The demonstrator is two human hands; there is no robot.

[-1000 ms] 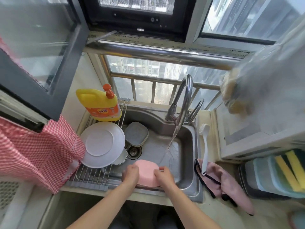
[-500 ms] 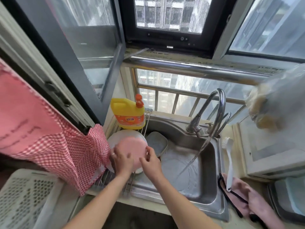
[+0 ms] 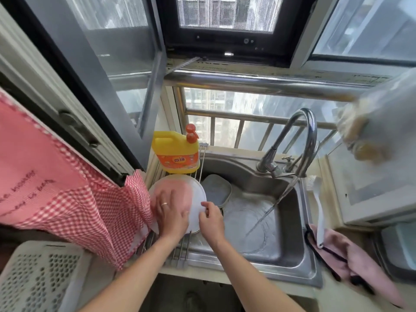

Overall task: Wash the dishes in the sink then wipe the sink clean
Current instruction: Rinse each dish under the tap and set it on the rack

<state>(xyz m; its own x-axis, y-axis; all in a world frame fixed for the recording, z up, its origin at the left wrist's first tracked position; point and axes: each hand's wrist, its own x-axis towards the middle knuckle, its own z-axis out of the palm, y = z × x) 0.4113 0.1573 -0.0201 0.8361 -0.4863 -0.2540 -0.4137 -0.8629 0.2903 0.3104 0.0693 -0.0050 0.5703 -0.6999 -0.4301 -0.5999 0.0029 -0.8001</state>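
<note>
Your hands meet at the plates on the rack, left of the sink.
Your left hand (image 3: 172, 209) lies flat on the pink plate (image 3: 173, 188); your right hand's (image 3: 211, 218) fingers (image 3: 203, 204) pinch the white plate's (image 3: 198, 199) rim over the sink (image 3: 290, 251).

Bright window daylight, wide-angle edge distortion, blur

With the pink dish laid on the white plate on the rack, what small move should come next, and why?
Probably let go of the pink dish and reach for the grey dish left in the sink. Left hand rests on the pink dish, right hand touches the white plate, and the tap is running.
</note>
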